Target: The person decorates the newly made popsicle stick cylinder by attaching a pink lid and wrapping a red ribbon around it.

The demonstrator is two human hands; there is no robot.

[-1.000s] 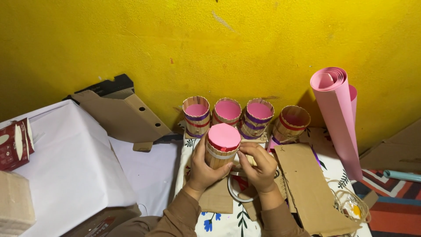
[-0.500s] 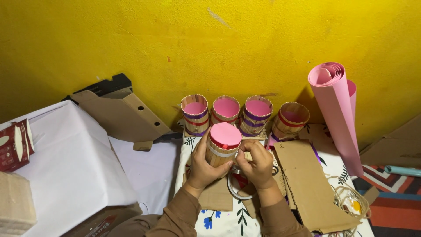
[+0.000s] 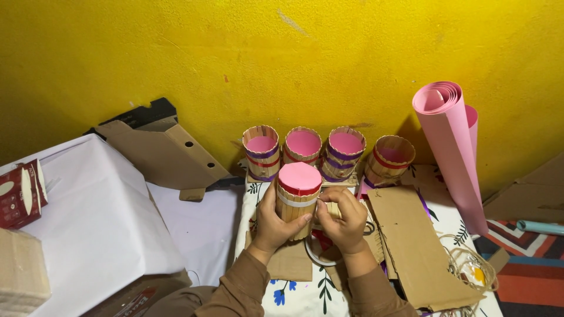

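Holding a stick-built cup (image 3: 298,201) upright above a floral-print cloth (image 3: 294,293), the left hand (image 3: 275,222) wraps its grip around the cylinder's lower side, fingers closed on the wood. The right hand (image 3: 345,218) pinches a pale band (image 3: 295,202) at the cup's right edge, its grip closed on that strip, just beneath a red band that rings the rim. The cup is a ring of flat wooden craft sticks, ribbed and matte, capped by a smooth pink disc. The pale band looks likely to slip or sit crooked should the pinch loosen, and a hard squeeze might buckle the thin sticks. Beyond the hands, four finished cups (image 3: 324,151) stand in a row against a rough yellow wall (image 3: 282,58), each lined pink and bound with purple or red bands; a careless elbow could topple them. Right of the grip lie a flat cardboard sheet (image 3: 414,246), coiled twine (image 3: 467,270) and a rolled pink paper sheet (image 3: 449,144). Left of it, folded cardboard (image 3: 161,155) rests by a white-draped surface (image 3: 88,223).
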